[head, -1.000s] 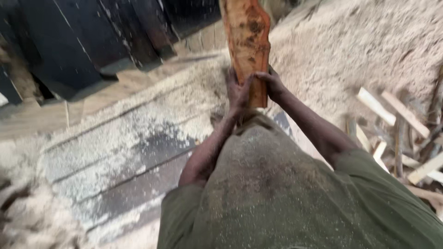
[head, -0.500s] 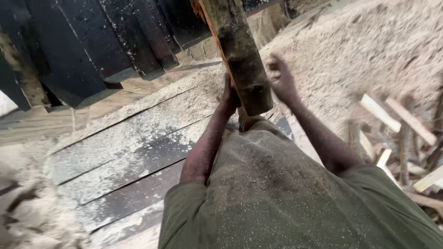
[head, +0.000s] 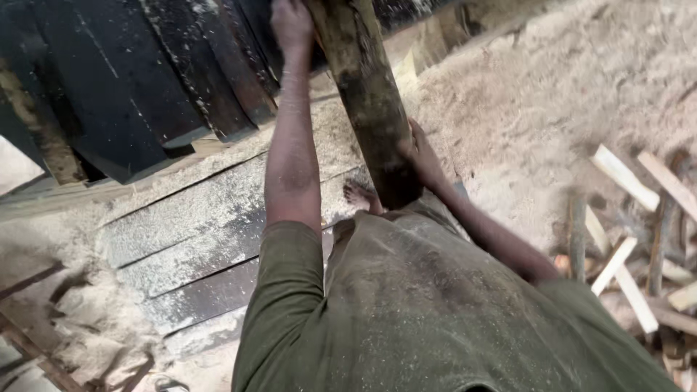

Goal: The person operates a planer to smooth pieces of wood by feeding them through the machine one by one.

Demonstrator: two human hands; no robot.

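Standing beside this person, I start at nine o'clock, where dark planks (head: 109, 94) lean in a row over a sawdust-coated plank floor (head: 189, 232). Moving toward the centre, the left hand (head: 292, 25) is raised high at twelve o'clock, its grip closed near the upper part of the log (head: 367, 101); whether the fingers truly wrap the wood or only press its side I cannot tell, since the top edge of the view cuts them off. The log is a thick, dark, bark-covered length, tilted, running from twelve o'clock down to the middle, where its lower end meets the person's green shirt (head: 406, 312). A bare foot (head: 361, 194) shows just beside that lower end. The right hand (head: 420, 154) cups the log low on its right side, its grip closed against the bark.

Farther right, a slope of sawdust (head: 552, 94) spreads out, and at three to four o'clock lies a heap of split wood offcuts (head: 639, 239).

By my reading the log is up off the ground and in both hands, but not yet set down anywhere.

Compared with a second ago, the left hand has climbed from low on the log to near its top, and the log now shows its dark bark rather than the orange cut face.
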